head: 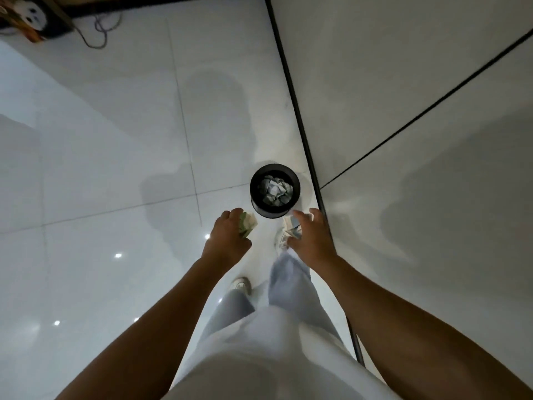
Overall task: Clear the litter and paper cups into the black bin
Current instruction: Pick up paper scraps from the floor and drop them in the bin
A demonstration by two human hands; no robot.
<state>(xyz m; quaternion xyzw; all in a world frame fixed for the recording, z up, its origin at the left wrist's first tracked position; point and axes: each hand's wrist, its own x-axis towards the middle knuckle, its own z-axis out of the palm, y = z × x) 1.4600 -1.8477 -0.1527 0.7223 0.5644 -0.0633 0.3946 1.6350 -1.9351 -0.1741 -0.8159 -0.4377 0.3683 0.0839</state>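
A: Where does the task's receptacle stand?

B: The round black plastic bin sits on the glossy white tiled floor at the centre of the frame, just beside the dark skirting line of the pale wall. Crumpled white paper already lies in its bottom.

A: What does each hand carry?

B: The left hand, just lower left of the bin, has its fingers curled round a crumpled greenish-white paper wad. The right hand, just lower right of the bin, grips a crumpled white-and-blue paper scrap between thumb and loosely bent fingers.

A: How are the arms posed?

B: Both bare forearms reach forward and down from the bottom corners of the frame and converge towards the bin, with the hands short of its rim, apparently above floor level. The person's pale trousers and white shoes show between them.

A: How is the step best done?

B: Judged from this view, each hand should be brought directly above the opening before the fingers release, since light paper drifts. The opening is narrow, so dropping one wad at a time seems safer. The wall close on the right leaves that hand less room.

A: Anything else in view?

B: A grey cable trails at the upper left.
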